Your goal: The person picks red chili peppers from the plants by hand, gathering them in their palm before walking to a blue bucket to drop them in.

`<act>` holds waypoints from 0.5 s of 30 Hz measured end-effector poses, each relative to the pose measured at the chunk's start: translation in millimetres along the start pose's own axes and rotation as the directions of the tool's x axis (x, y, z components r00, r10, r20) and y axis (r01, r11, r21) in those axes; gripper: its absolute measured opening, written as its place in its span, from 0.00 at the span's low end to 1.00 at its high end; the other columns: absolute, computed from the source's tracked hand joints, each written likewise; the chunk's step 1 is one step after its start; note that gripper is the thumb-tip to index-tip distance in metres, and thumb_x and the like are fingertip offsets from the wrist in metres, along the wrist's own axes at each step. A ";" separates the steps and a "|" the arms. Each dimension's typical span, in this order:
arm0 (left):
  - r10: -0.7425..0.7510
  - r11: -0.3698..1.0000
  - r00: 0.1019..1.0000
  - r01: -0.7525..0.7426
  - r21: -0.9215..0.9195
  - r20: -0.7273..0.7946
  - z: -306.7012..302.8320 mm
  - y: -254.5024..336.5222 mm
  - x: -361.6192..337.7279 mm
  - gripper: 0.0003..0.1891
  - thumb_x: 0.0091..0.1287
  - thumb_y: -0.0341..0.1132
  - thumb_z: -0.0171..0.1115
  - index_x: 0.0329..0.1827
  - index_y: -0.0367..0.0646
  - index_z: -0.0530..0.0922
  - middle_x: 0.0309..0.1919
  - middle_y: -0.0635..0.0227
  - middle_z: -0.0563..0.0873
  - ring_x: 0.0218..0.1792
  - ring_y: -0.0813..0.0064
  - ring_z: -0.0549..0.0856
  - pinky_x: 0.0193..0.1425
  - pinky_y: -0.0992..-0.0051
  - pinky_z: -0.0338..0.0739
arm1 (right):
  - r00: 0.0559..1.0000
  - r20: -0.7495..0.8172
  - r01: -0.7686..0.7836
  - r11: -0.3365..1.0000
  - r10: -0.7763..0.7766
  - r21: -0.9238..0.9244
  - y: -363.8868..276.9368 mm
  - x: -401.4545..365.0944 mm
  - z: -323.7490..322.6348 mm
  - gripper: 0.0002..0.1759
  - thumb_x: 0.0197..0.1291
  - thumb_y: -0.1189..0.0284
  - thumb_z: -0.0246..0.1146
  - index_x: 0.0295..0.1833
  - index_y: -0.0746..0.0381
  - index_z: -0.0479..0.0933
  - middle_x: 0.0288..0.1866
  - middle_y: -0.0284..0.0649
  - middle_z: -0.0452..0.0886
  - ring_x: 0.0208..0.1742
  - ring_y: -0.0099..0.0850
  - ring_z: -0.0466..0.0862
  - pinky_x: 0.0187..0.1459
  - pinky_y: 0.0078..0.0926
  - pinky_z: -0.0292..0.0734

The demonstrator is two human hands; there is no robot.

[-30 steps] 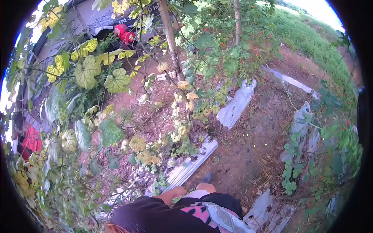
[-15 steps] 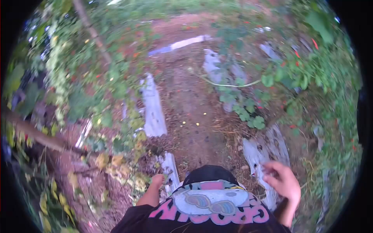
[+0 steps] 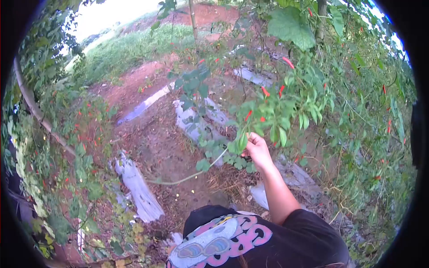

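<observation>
My right hand point(image 3: 256, 149) is stretched forward at the lower edge of a chili plant point(image 3: 308, 96). Its fingers are curled in by the green leaves point(image 3: 242, 142); what they grip is too small to make out. A small dark patch shows under the fingers. Just above the hand hang a red chili point(image 3: 248, 115) and another red one point(image 3: 262, 119). Higher up, a longer red chili point(image 3: 288, 63) points out from the foliage. My left hand is out of view.
A green vine point(image 3: 187, 178) crosses the dirt path point(image 3: 163, 154) at left of my arm. Torn grey plastic sheeting point(image 3: 138, 190) covers the beds. A leaning branch point(image 3: 38, 111) stands at left, a thin pole point(image 3: 193, 22) ahead. Dense pepper foliage point(image 3: 371, 147) fills the right.
My view has swung to the right and up. My right hand has gone from beside my body, fingers loosely bent, forward to the chili plant and closed there. My left hand has left the view.
</observation>
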State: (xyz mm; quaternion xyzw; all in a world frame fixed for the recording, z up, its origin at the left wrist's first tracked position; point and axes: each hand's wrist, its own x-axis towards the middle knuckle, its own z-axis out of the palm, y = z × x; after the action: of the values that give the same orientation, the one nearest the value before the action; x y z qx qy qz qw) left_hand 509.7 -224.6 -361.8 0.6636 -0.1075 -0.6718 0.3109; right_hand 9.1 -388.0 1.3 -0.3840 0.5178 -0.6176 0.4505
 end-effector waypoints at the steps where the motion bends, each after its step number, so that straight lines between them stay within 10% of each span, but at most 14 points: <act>1: 0.017 1.000 1.000 -0.017 -0.016 -0.018 16.6 5.1 -1.0 0.06 0.58 0.35 0.57 0.34 0.43 0.76 0.20 0.71 0.76 0.17 0.78 0.74 0.15 0.76 0.64 | 1.000 -0.024 0.012 0.991 -0.008 0.131 3.9 12.3 -6.6 0.07 0.60 0.71 0.59 0.42 0.60 0.74 0.35 0.30 0.78 0.31 0.20 0.77 0.29 0.18 0.72; 7: 0.121 0.986 0.973 -0.140 -0.086 -0.195 53.1 41.7 -9.6 0.08 0.59 0.35 0.57 0.39 0.44 0.76 0.21 0.72 0.77 0.17 0.80 0.73 0.16 0.78 0.63 | 0.968 0.073 0.147 0.779 -0.240 0.610 17.8 65.2 -44.1 0.16 0.55 0.67 0.62 0.49 0.57 0.71 0.47 0.32 0.75 0.44 0.28 0.75 0.36 0.26 0.73; 12: 0.320 0.932 0.872 -0.360 -0.041 -0.371 33.0 95.7 -2.9 0.10 0.59 0.35 0.58 0.43 0.45 0.77 0.22 0.73 0.77 0.18 0.82 0.72 0.17 0.80 0.63 | 0.988 0.051 -0.134 0.646 0.145 0.752 20.5 73.1 -62.2 0.14 0.51 0.71 0.63 0.44 0.58 0.72 0.43 0.35 0.76 0.33 0.32 0.77 0.33 0.35 0.75; 15: 0.504 0.853 0.802 -0.522 0.036 -0.321 41.1 149.4 23.8 0.11 0.59 0.35 0.58 0.45 0.46 0.77 0.22 0.74 0.77 0.18 0.83 0.72 0.18 0.81 0.63 | 0.965 -0.215 0.027 0.763 0.148 0.646 17.8 43.8 -46.0 0.13 0.54 0.69 0.61 0.45 0.56 0.71 0.36 0.34 0.76 0.33 0.32 0.76 0.34 0.30 0.73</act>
State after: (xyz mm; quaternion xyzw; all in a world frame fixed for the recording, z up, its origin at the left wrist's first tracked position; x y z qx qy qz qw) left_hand 513.2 -366.0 -294.3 0.7006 -0.2127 -0.4491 0.5120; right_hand -44.4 -417.3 -23.7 -0.1072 0.3400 -0.7862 0.5048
